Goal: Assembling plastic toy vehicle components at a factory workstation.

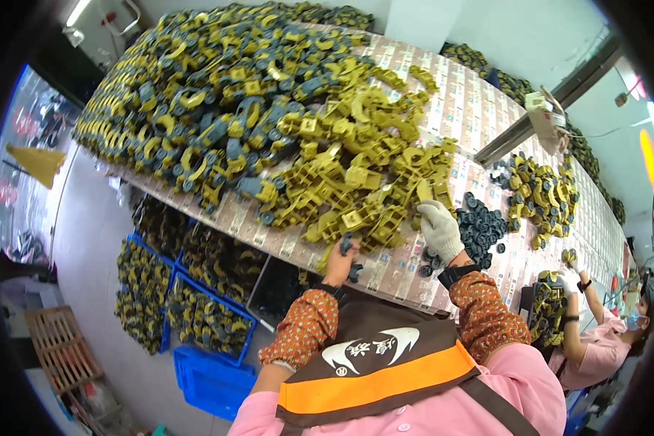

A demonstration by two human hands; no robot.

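My left hand (339,263), bare, is at the table's near edge, its fingers curled round a small dark grey plastic part (346,244). More dark grey plastic shows by its palm, partly hidden. My right hand (440,227), in a white knitted glove, reaches over the near right side of a heap of yellow plastic parts (356,178). Its fingers are bent onto a yellow plastic part (424,192) there; the grip is partly covered. Right beside the glove lies a pile of small dark round wheels (479,231).
Yellow and grey assembled pieces (196,109) cover the table's left side. Beyond a post (512,138) lies a smaller yellow-black pile (541,192). Blue crates (211,316) of pieces stand on the floor at left. A co-worker (596,345) works at the right beside a filled dark container (547,309).
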